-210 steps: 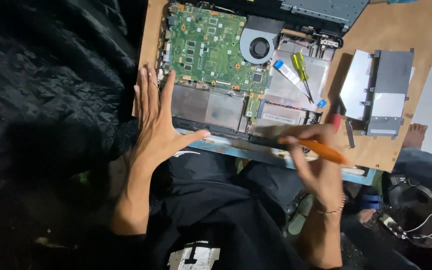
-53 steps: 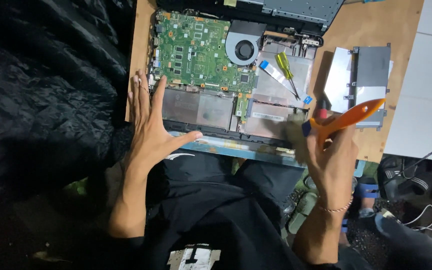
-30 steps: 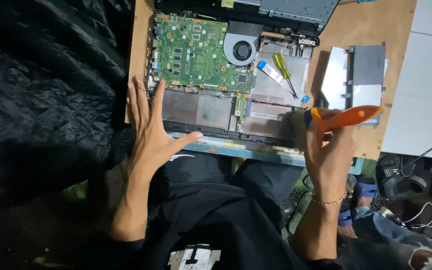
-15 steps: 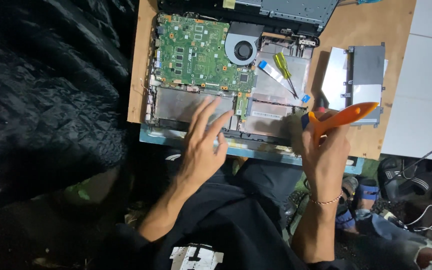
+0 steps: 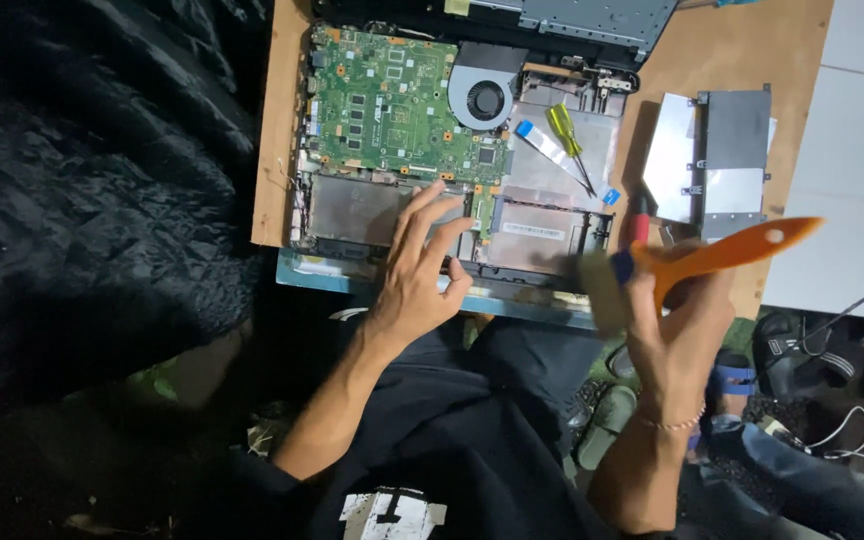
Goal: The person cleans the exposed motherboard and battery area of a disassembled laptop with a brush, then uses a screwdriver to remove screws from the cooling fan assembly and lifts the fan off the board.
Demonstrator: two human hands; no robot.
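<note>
An opened laptop base (image 5: 542,225) lies on a wooden board (image 5: 274,130), with its green circuit board (image 5: 382,100) and round fan (image 5: 485,98) exposed. My left hand (image 5: 417,275) rests on the laptop's near edge, fingers spread over a grey metal plate, holding nothing. My right hand (image 5: 677,325) is raised off the near right corner and grips a brush with an orange handle (image 5: 722,255), its bristles pointing left. A yellow-handled screwdriver (image 5: 567,135) lies inside the laptop, right of the fan.
A silver and dark removed panel (image 5: 712,160) lies on the board to the right. White floor tiles (image 5: 862,150) lie beyond it. Black crumpled cloth (image 5: 92,200) fills the left side. Cables and sandals (image 5: 802,350) sit at lower right.
My left hand moved right from the board's left edge onto the laptop's near edge. The right hand keeps the brush raised in almost the same place.
</note>
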